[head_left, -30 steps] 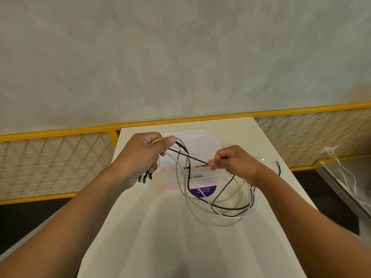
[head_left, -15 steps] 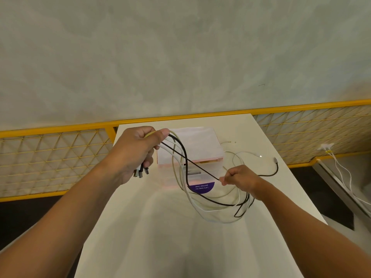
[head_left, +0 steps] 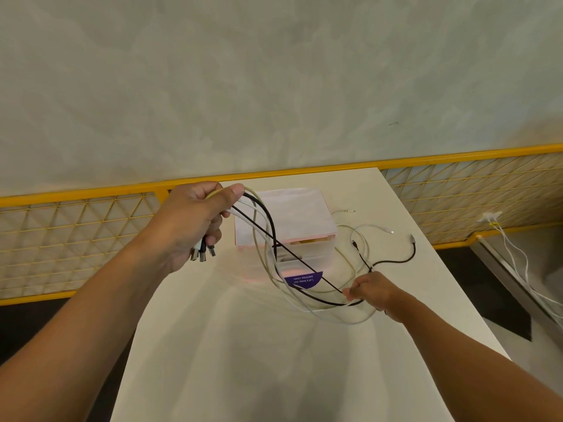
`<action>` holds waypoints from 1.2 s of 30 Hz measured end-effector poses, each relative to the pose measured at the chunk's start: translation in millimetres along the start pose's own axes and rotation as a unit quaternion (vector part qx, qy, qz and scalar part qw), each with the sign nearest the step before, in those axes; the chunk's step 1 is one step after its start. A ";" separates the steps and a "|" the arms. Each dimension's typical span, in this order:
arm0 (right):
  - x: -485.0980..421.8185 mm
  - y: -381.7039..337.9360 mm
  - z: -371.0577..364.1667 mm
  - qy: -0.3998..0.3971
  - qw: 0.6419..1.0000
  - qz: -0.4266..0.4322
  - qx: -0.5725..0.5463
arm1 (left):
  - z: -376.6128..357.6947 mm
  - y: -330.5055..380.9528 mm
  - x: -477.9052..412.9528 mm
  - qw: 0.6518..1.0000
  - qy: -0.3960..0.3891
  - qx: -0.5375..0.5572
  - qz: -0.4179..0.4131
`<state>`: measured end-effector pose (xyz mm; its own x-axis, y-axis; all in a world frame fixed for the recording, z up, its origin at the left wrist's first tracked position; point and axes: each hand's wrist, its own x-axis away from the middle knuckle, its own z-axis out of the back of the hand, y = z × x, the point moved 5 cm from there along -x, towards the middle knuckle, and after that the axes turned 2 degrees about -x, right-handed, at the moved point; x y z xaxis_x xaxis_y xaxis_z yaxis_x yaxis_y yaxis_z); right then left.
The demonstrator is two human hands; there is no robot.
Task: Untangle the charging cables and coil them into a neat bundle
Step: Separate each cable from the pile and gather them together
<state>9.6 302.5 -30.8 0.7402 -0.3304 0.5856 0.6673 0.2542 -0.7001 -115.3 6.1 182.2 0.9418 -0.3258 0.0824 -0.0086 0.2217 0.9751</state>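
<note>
Entry, head view. The table (head_left: pixel 274 376) carries a white box (head_left: pixel 289 214) at its far end; I take the box as the reference for all places. The cables (head_left: pixel 335 304), several white and two black, hang as one loose multi-strand loop in front of the box and sag to the tabletop on its near right. The left hand (head_left: pixel 195 223) is raised just left of the box, fist clamped round the gathered strands at one end, with the plugs (head_left: pixel 201 254) dangling below the fingers. The right hand (head_left: pixel 370 289) is low, near right of the box and well apart from the left, pinching the thin black cable (head_left: pixel 301 260), which runs taut and straight between the two hands, crossing over the other strands. The free connectors (head_left: pixel 412 239) lie loose on the table right of the box. My judgement: untangling is in hand and coiling is not begun. The loop is crossed and the tails are scattered. The next move calls for drawing the black strand clear to its tip without cinching the white loops, while the left grip stays firm.
</note>
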 end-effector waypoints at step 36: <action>88.5 -181.8 -16.4 -0.057 0.962 0.267 -0.030 | -11.2 -16.9 -0.3 0.998 0.019 -0.051 0.044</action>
<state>-47.5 212.1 141.6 0.9823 -0.0647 0.1756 0.1870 0.3063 -0.9334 -111.7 12.8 163.4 0.9510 -0.2664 0.1571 -0.0592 0.3416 0.9380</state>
